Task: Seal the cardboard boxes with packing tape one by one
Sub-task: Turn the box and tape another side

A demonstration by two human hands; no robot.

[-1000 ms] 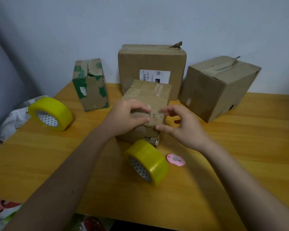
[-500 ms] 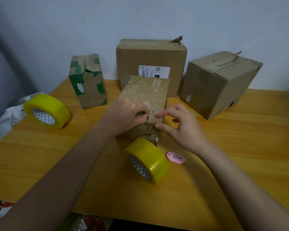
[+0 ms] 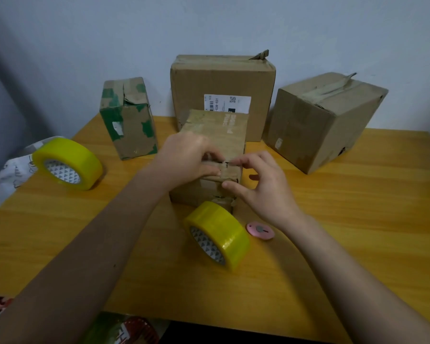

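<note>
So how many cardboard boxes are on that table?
4: a small box under the hands, a green-patched box back left, a labelled box at the wall, a big box back right. None seems hidden.

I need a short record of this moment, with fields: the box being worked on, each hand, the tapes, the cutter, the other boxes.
box in work: small cardboard box, middle of the table
left hand: grips the box's near top edge
right hand: fingertips at the same edge, thumb below
tape rolls: near roll in front of the box; far roll at left
cutter: pink cutter beside the near roll
other boxes: green-patched box, labelled box, right box
</note>
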